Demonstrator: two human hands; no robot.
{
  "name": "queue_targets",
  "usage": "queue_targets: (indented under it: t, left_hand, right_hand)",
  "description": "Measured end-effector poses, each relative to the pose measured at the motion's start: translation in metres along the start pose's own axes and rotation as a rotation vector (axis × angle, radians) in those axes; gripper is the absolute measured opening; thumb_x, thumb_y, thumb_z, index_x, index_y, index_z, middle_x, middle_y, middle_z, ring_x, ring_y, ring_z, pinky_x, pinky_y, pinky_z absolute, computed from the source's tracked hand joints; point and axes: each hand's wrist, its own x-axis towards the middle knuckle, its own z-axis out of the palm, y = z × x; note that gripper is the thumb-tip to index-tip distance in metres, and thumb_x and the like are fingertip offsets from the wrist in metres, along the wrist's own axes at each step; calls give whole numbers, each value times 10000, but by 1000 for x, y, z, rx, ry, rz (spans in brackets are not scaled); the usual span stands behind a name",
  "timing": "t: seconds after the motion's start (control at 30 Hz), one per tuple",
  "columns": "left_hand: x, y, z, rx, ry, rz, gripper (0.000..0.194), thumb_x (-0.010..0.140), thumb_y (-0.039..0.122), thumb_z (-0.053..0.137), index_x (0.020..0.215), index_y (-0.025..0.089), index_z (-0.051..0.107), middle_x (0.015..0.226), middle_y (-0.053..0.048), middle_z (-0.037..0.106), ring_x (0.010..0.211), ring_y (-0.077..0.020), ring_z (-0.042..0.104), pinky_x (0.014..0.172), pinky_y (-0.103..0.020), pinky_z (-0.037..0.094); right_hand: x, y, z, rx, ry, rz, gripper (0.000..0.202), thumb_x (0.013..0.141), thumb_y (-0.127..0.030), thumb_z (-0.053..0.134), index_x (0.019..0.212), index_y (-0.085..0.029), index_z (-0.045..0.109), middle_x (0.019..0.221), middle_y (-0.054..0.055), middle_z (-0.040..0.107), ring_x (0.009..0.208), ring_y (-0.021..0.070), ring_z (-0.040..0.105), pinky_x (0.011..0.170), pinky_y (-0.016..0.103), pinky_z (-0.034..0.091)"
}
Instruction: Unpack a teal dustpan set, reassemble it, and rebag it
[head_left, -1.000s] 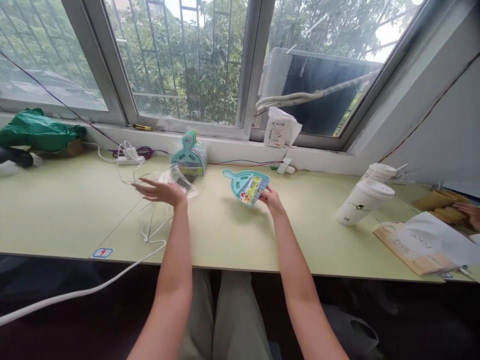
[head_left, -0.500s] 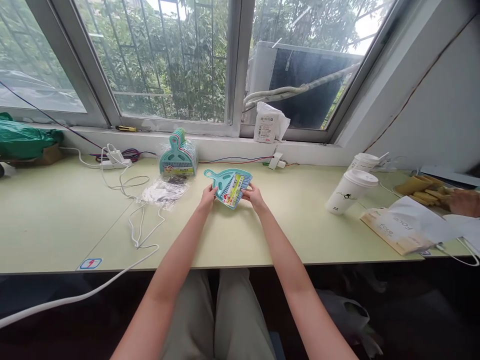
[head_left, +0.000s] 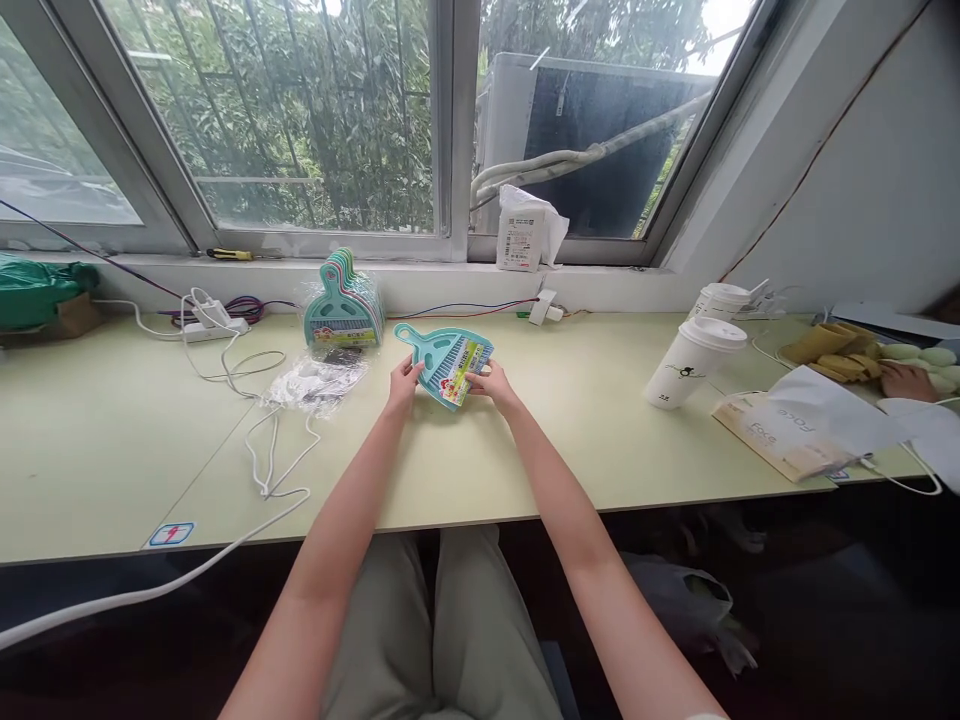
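A teal mini dustpan with a blue-bristled brush and printed label (head_left: 448,362) is tilted just above the table, its looped handle pointing to the upper left. My left hand (head_left: 405,383) grips its left edge, thumb on the front. On the other side, my right hand (head_left: 493,386) holds the lower right edge by the bristles, with the thumb over the label; the fingers behind are hidden. Farther back on the left stands a stack of similar dustpans (head_left: 343,305) in clear plastic wrap. Crumpled clear packaging (head_left: 318,381) lies in front of the stack.
White cables (head_left: 274,470) trail over the left side from a power strip (head_left: 215,325). Lidded paper cups (head_left: 686,370) and a tissue pack (head_left: 787,430) stand at the right. Beyond them another person's hand (head_left: 906,381) rests near yellow items. A box (head_left: 520,235) sits on the windowsill.
The whole view has shifted slightly. Both hands keep hold of the dustpan, which stays at nearly the same angle; my right thumb now lies farther over the label.
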Motion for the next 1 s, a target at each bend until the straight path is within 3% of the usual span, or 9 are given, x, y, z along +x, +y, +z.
queue_targets:
  t: [0.1, 0.23, 0.33, 0.43, 0.5, 0.63, 0.7, 0.8, 1.0]
  left_hand:
    - [0, 3, -4, 65, 42, 32, 504, 685, 397, 662, 1109, 124, 675, 903, -76, 700, 786, -179, 619, 691, -279, 468]
    - [0, 4, -9, 199, 164, 51, 403, 722, 378, 615, 1025, 128, 704, 917, -85, 704, 828, -195, 630, 747, -293, 471]
    - [0, 4, -9, 286, 221, 34, 377, 734, 354, 612, 1033, 146, 708, 943, -88, 711, 852, -201, 635, 781, -300, 463]
    - [-4, 5, -3, 323, 184, 55, 367, 753, 361, 606, 1038, 155, 711, 980, -88, 715, 890, -208, 636, 808, -303, 458]
    - [-7, 6, 4, 336, 145, 81, 370, 766, 366, 600, 1050, 156, 709, 997, -88, 716, 910, -212, 637, 820, -306, 457]
    - [-17, 10, 19, 365, 51, 139, 385, 794, 393, 580, 1071, 157, 704, 1030, -82, 716, 932, -218, 632, 826, -304, 459]
    - [-22, 11, 24, 400, 31, 167, 396, 811, 436, 563, 1047, 156, 713, 1014, -78, 721, 933, -224, 627, 823, -301, 459]
    - [-26, 13, 29, 456, 46, 188, 393, 834, 471, 540, 984, 165, 734, 964, -70, 731, 936, -242, 623, 823, -308, 455]
    - [-30, 18, 32, 470, 75, 220, 355, 848, 442, 550, 1001, 181, 736, 1034, -86, 721, 1001, -263, 622, 863, -331, 441]
  right_hand:
    - [10, -1, -24, -70, 64, 50, 322, 729, -107, 718, 1028, -109, 598, 802, 76, 709, 683, 178, 696, 720, 337, 611]
    - [15, -3, -64, -173, 550, 32, 375, 836, -132, 550, 1208, -91, 557, 1054, 142, 686, 909, 213, 692, 829, 333, 572]
    - [10, -5, -83, -333, 869, 41, 548, 863, -196, 508, 1375, -44, 383, 1393, 253, 441, 1306, 301, 447, 1027, 407, 433]
    - [2, -9, -75, -522, 1095, -94, 650, 873, -230, 492, 1429, 2, 245, 1507, 306, 178, 1429, 331, 191, 1095, 446, 315]
    - [-4, -12, -56, -652, 1041, -322, 530, 911, -229, 414, 1401, -48, 323, 1479, 268, 265, 1393, 294, 261, 1079, 424, 324]
    - [-13, -10, -1, -916, 426, -617, 333, 967, -254, 326, 1123, -193, 614, 1184, 120, 588, 1143, 230, 489, 990, 364, 381]
    - [-17, -5, 20, -1043, 272, -637, 315, 971, -304, 357, 1110, -218, 626, 1136, 104, 606, 1109, 238, 492, 970, 366, 373]
    - [-22, 0, 34, -1173, 227, -666, 326, 974, -340, 366, 1183, -220, 586, 1195, 114, 580, 1127, 254, 470, 948, 368, 359]
    - [-20, 1, 29, -1310, 274, -635, 340, 976, -340, 363, 1194, -151, 541, 1118, 162, 596, 1078, 284, 478, 929, 406, 345]
